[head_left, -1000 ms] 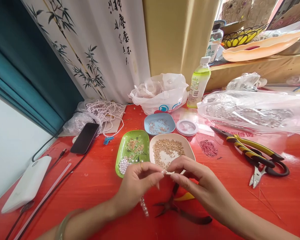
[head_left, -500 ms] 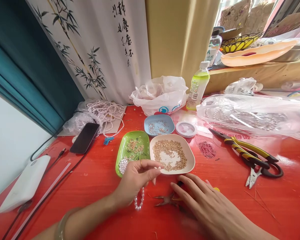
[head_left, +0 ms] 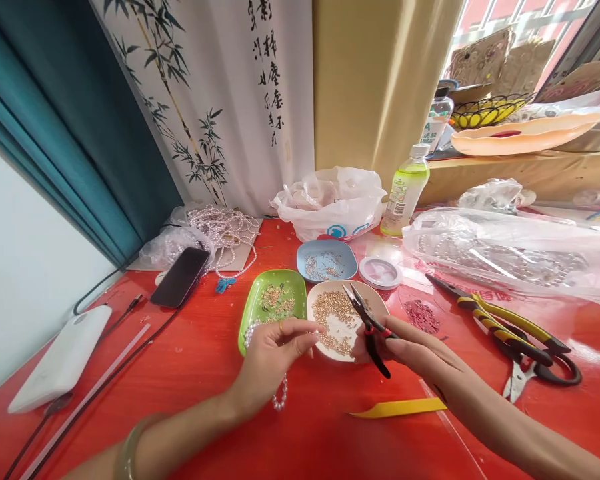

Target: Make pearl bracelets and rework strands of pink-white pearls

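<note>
Head camera view: the thumb and forefinger of the left hand (head_left: pixel 273 350) are pinched together, seemingly on the end of a pearl strand (head_left: pixel 280 398), whose short loop hangs below that hand; what sits right at the fingertips is too small to make out. The right hand (head_left: pixel 417 350) is wrapped around a pair of pliers (head_left: pixel 364 313), their metal tips slightly parted.

A gap separates strand and tool — the pliers lie to the right of the left fingertips, touching neither them nor the strand. Their long axis slants away from the wearer and leftward, so the tips sit farther out than the pinch, pointing past it rather than at it. The hanging loop lies nearer the wearer.

Beneath the pliers' tips is a cream dish (head_left: pixel 377 300) of gold beads. To its left, partly hidden by the left hand, is a green dish (head_left: pixel 250 303); beyond both, a blue dish (head_left: pixel 304 252). Farther right — well apart from the hands — lie yellow-and-black pliers (head_left: pixel 517 327) on the red table (head_left: pixel 205 347).
</note>
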The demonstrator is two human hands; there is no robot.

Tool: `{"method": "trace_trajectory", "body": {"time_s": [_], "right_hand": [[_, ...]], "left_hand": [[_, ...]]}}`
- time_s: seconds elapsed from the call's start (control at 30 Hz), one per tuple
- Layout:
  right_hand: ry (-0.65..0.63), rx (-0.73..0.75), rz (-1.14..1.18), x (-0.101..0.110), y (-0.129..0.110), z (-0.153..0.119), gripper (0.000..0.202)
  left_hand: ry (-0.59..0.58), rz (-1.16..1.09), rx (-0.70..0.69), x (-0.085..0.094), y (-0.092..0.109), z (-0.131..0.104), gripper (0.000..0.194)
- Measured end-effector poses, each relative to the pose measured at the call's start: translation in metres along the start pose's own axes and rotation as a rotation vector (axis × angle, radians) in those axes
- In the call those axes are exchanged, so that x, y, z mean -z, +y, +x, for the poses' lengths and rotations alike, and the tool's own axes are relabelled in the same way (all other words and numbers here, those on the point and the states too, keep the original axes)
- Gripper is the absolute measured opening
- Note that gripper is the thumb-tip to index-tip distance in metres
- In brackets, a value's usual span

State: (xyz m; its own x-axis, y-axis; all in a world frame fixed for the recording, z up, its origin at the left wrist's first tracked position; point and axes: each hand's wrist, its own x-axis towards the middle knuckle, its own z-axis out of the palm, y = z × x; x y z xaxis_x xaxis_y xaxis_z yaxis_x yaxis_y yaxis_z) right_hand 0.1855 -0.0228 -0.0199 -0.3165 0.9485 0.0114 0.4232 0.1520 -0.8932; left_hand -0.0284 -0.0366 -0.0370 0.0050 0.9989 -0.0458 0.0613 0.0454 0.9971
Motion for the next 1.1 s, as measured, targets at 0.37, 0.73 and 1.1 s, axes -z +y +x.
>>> {"method": "trace_trajectory", "body": {"time_s": [0.37, 0.73, 1.1], "right_hand": [[-0.197, -0.184, 0.013, -0.012, -0.033, 0.001, 0.044], [-0.230, -0.019, -0.043, -0.014, -0.022, 0.002, 0.036], [-0.137, 0.392, -0.407, -0.023, -0.010, 0.006, 0.020]], "left_hand": [[0.098, -0.077, -0.054, 0.000, 0.005, 0.000, 0.009], [0.114, -0.055, -0.053, 0.003, 0.000, 0.000, 0.011], [0.116, 0.040, -0.125, 0.003, 0.003, -0.002, 0.011]]}}
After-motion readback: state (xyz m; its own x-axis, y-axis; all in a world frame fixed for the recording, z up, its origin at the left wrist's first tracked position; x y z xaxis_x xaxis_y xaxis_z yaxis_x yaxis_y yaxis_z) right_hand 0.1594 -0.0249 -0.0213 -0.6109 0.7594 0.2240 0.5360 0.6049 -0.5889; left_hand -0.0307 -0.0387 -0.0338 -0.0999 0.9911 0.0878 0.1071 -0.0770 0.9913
